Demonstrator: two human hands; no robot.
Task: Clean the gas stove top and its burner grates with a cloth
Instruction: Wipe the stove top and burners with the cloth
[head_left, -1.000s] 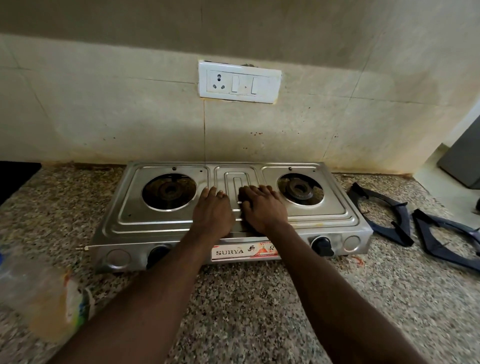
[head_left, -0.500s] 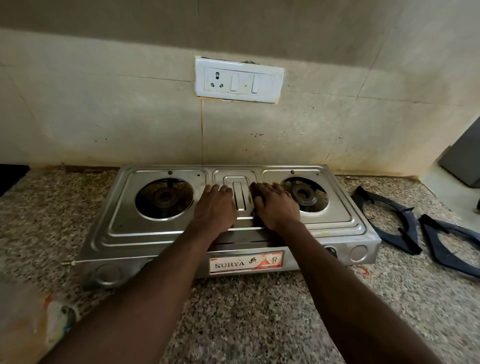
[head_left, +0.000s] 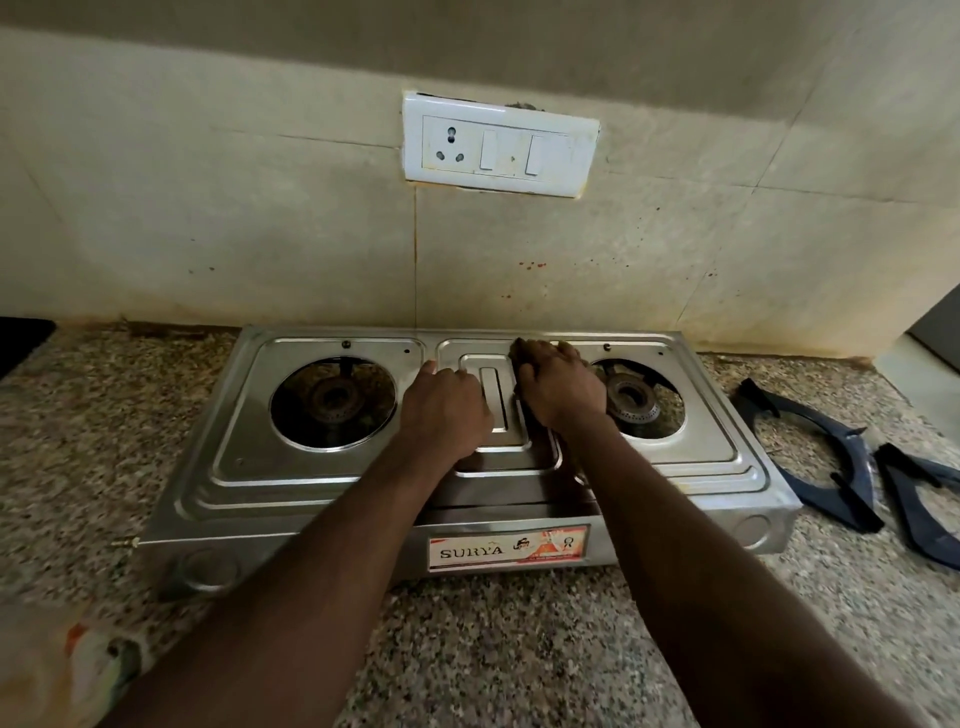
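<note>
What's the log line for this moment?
both hands flat on steel two-burner stove centre | dark grates off, on counter right | cloth unclear

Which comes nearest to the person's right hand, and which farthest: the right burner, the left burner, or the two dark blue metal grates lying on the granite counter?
From the right hand:
1. Right burner, just beside the hand on its right.
2. Left burner, across the steel stove, beyond the left hand.
3. Dark blue grates, off the stove on the counter, far right.

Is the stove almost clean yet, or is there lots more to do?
Done: both grates are off, lying on the counter to the stove's right. Happening: both hands, left hand and right hand, rest on the middle of the stove top; whether there is a cloth under them, I cannot tell. Left: the burners, the grates, putting them back.
</note>
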